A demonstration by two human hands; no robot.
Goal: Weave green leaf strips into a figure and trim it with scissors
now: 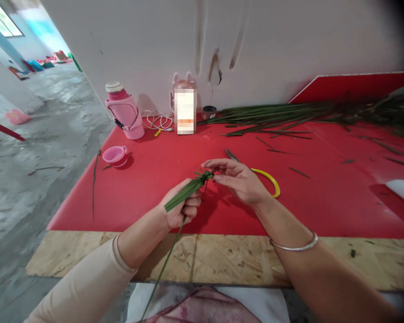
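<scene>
My left hand (pixel 188 209) is curled round the leaf (pixel 183 195), above the table (pixel 144 188). My right hand (pixel 240 180) is at its knotted tip; whether I'm pinching it, I cannot tell.

Near the table's (pixel 148 181) front edge, the left hand (pixel 190 209) holds knotted green leaves (pixel 184 195), the right hand (pixel 238 178) at their knot; a pink cup (pixel 116 157) stands by the left edge.

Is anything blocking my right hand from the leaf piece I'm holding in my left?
Nothing visible: your right hand is right at the far end of the leaf piece. The scissors lie partly hidden behind that hand, not between.
</scene>
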